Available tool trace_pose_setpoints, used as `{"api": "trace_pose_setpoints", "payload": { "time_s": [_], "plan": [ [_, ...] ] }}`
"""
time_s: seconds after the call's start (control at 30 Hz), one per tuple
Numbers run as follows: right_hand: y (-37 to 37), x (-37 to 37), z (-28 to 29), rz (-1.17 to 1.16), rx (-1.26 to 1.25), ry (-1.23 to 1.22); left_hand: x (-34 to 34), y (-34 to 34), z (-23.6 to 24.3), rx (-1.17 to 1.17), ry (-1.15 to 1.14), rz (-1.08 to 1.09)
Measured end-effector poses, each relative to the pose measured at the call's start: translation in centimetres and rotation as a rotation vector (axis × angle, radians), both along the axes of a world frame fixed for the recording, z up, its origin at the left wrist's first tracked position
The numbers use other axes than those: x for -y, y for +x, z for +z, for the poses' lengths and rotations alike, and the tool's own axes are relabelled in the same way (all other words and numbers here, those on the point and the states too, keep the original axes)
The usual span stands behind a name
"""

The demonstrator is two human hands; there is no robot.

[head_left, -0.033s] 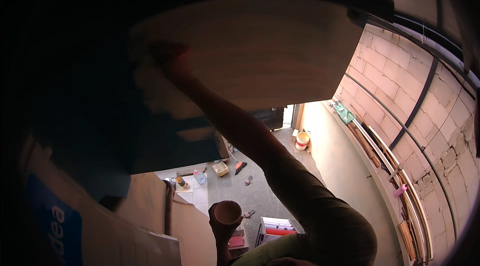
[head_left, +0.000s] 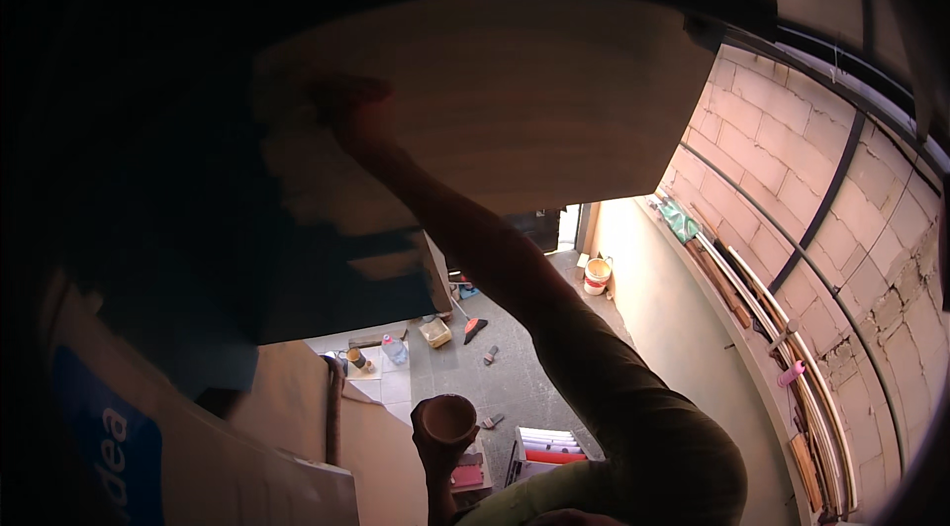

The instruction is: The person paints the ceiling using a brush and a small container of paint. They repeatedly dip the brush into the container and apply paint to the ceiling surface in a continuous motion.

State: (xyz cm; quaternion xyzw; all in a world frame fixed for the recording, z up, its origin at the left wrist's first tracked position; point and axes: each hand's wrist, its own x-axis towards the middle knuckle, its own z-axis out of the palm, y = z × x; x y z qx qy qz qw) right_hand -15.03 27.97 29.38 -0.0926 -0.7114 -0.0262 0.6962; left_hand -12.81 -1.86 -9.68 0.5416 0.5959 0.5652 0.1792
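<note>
My left hand [head_left: 429, 439] is wrapped round a round cup [head_left: 451, 419] at the lower middle, its open top facing up and a pale brownish inside showing. My right arm reaches up across the view to a large overhead panel [head_left: 534, 100]. At the panel's upper left, my right hand [head_left: 358, 102] lies in deep shadow, its fingers closed against or close to the surface. Whatever it holds is too dark to make out. Pale beige covers most of the panel, with a ragged edge against a dark blue area [head_left: 327, 279] at the left and below.
Far below is a grey floor [head_left: 450, 368] with a broom [head_left: 475, 330], sandals [head_left: 491, 356], a plastic bottle [head_left: 395, 350] and a white bucket [head_left: 597, 276]. Pipes and boards [head_left: 752, 313] lie along a ledge by the block wall [head_left: 792, 130] at right. A box-like appliance [head_left: 228, 457] stands near left.
My right hand has shifted slightly to the right along the panel, the forearm moving with it. My left hand and the cup have stayed nearly in place.
</note>
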Motion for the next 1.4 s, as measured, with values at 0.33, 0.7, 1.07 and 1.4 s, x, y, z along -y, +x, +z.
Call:
{"api": "trace_pose_setpoints", "payload": {
  "time_s": [0.33,0.7,1.07,1.4],
  "plan": [
    [44.0,-7.2,-4.6,-0.241,-0.238,-0.219,-1.3,2.2,0.6,-0.016,0.038,-0.086],
    [34.7,-3.2,-4.9,0.010,-0.286,-0.333,-0.3,2.3,0.6,-0.024,0.050,-0.027],
    [-6.1,1.5,-1.9,1.122,-0.355,-0.337,2.5,-0.5,0.4,0.027,0.043,0.132],
    [-3.0,-8.4,0.4,0.138,-0.350,-0.159,2.1,-1.2,-0.3,0.070,-0.023,0.088]
  ]
}}
